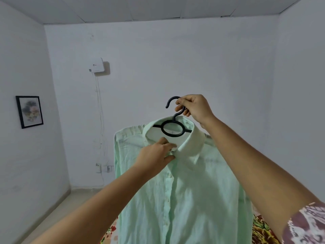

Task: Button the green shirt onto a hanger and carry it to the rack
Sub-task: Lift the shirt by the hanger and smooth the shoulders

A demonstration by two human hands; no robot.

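A pale green shirt [186, 199] hangs in front of me on a black plastic hanger [173, 128], its front placket closed down the middle. My right hand [194, 107] grips the hanger's hook and holds the whole thing up at chest height. My left hand [158, 152] is at the collar's left side, thumb and fingers pinching the fabric by the top button. The shirt's lower hem runs out of view at the bottom.
A white wall stands behind the shirt with a small white box [96, 65] and cables running down to sockets [103, 168]. A framed picture [29, 111] hangs on the left wall. Floral bedding [262, 229] shows below the shirt. No rack is in view.
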